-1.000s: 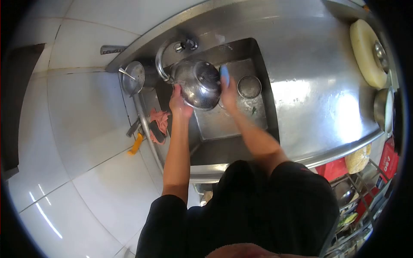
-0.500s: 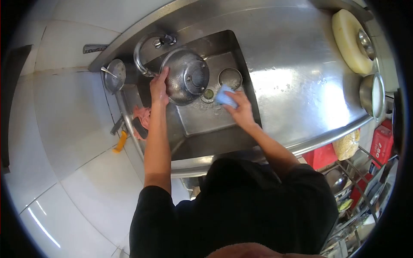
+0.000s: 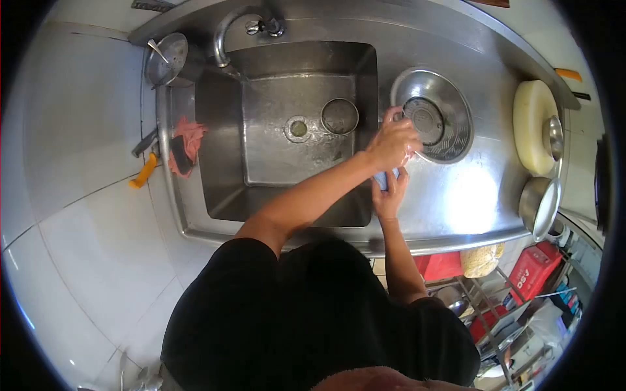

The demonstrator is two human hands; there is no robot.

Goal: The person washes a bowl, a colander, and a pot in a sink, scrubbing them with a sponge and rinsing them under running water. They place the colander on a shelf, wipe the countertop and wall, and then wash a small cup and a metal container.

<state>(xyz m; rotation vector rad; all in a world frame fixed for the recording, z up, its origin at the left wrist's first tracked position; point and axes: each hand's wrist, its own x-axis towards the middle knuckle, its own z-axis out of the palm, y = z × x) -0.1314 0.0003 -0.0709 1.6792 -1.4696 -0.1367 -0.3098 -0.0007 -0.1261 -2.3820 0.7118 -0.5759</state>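
Lid (image 3: 166, 58) of bare metal lay at the far left corner of the counter, with a pink cloth (image 3: 187, 138) and an orange-handled tool (image 3: 143, 171) below it along the left edge. The faucet (image 3: 225, 31) arched over the sink (image 3: 222, 189); the drain (image 3: 298, 128) and a small round metal cup (image 3: 339, 116) sat side by side on the basin floor.

Your left arm crossed over the sink's right wall. Your left hand (image 3: 393, 140) was closed on the near-left rim of the colander (image 3: 435, 117). Just below it, your right hand (image 3: 390, 194) was curled around a blue sponge (image 3: 381, 178), most of which your left hand hid.

The colander stood on the steel counter just right of the sink, mouth facing up toward you. Being round, it showed no long axis. It looked like polished steel, with a smooth broad rim, a perforated wall and a ringed flat base.

Farther right, a pale round block (image 3: 531, 130) carried a small metal bowl (image 3: 554, 135), and a larger steel bowl (image 3: 540, 207) sat near the counter's front edge.
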